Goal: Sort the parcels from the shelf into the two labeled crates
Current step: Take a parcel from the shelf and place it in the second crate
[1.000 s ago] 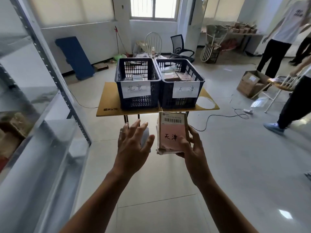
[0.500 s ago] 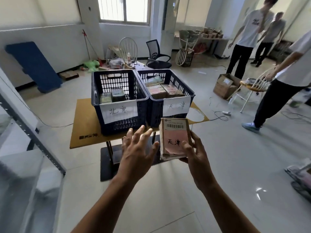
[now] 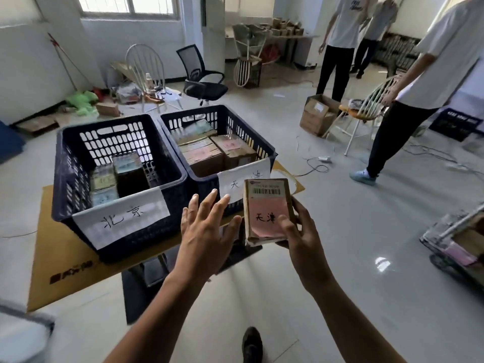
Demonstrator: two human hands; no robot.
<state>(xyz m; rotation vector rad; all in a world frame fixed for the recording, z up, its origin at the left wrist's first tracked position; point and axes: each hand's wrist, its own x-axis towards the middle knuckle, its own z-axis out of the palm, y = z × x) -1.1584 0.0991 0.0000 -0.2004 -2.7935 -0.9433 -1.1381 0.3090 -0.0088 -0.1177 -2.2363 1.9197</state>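
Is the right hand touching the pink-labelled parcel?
Touching. The head view shows the right hand gripping the parcel, thumb across its pink label, fingers wrapped around its right edge.

I'm in a bare office turned parcel room (white walls (image 3: 26, 64), glossy floor (image 3: 345, 258)): labelled crates (image 3: 62, 195) beyond my grip, a swivel chair (image 3: 201, 83) behind them, cardboard box (image 3: 314, 117) and cables (image 3: 315, 167) rightward.

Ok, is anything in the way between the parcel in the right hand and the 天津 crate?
Nothing visible does. The parcel in the right hand is just in front of the 天津 crate, whose top is open. The left hand is open to the parcel's left, off that path.
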